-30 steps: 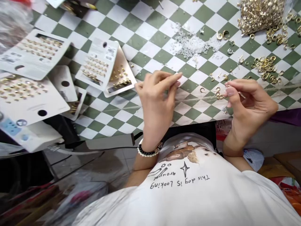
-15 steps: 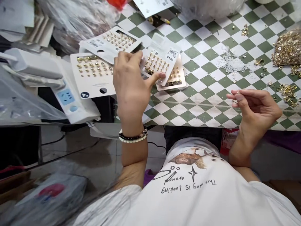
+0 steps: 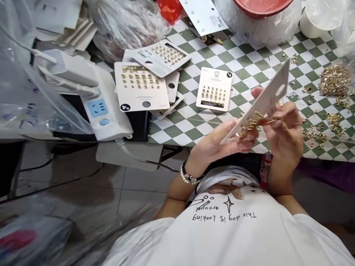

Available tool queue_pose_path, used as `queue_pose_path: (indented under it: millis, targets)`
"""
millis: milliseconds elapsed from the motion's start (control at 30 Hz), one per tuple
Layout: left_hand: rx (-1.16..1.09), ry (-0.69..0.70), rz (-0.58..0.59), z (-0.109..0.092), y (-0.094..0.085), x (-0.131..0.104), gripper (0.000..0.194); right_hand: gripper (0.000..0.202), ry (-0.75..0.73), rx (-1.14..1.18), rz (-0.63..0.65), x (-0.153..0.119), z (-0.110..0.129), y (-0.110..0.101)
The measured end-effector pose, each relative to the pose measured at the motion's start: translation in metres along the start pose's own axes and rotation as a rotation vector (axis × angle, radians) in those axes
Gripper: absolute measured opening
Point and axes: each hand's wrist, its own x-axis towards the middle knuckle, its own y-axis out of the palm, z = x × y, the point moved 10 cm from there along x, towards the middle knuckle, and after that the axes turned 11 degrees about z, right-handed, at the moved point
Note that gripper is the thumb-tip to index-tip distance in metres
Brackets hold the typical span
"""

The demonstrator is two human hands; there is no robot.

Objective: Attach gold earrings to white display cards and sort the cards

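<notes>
An earring card (image 3: 267,94), white with gold hoop earrings (image 3: 251,123) along its lower part, is held tilted on edge above the table. My left hand (image 3: 219,142) grips its lower end, fingers behind and under it. Close to the card's face, my right hand (image 3: 287,127) pinches what looks like a small thin gold earring between thumb and forefinger; most of it is hidden. On the checkered table left of my hands lies another earring card (image 3: 214,79) with rows of studs. Farther left, more earring cards (image 3: 141,96) overlap in a pile.
Loose gold hoops (image 3: 334,123) and a bag of gold pieces (image 3: 335,79) lie at the right. A white power strip (image 3: 107,103) stands at the left edge. Plastic bags, a red bowl (image 3: 263,7) and a white cup (image 3: 313,22) are at the back.
My left hand has picked up the top earring card and brought it right, beside my right hand, turning it on edge. The card beneath now lies uncovered. The view has shifted.
</notes>
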Motion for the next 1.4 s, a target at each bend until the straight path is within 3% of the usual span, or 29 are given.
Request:
queue_pose_path:
  millis: [100,167,267,367,500,600,867,1133,1400]
  targets:
    - [-0.073,-0.014,0.051,0.010,0.017,0.001,0.060,0.029,0.080,-0.124,-0.048,0.000,-0.003,0.004]
    - [0.081,0.005,-0.102,0.002,0.004,-0.009,0.057,0.027,0.068,-0.267,-0.117,-0.002,0.004,-0.002]
    - [0.221,0.144,-0.366,-0.024,-0.021,-0.032,0.056,0.016,0.013,-0.444,-0.137,0.000,0.013,-0.008]
    - [0.216,0.190,-0.409,-0.028,-0.029,-0.037,0.050,0.009,-0.019,-0.546,-0.095,0.006,0.016,-0.008]
    - [0.137,0.226,-0.531,-0.023,-0.037,-0.036,0.038,0.006,-0.315,-0.735,-0.358,-0.013,0.056,-0.007]
    - [0.130,0.284,-0.617,-0.025,-0.036,-0.036,0.036,0.010,-0.312,-0.729,-0.421,-0.029,0.057,0.005]
    - [0.188,0.383,-0.584,-0.032,-0.017,-0.028,0.025,0.004,-0.135,-0.819,-0.474,-0.043,0.037,0.029]
    - [0.337,0.400,-0.652,-0.029,-0.011,-0.029,0.023,0.005,-0.098,-0.803,-0.479,-0.040,0.033,0.024]
    - [0.294,0.423,-0.645,-0.029,-0.008,-0.027,0.019,0.002,-0.101,-0.670,-0.486,-0.042,0.025,0.019]
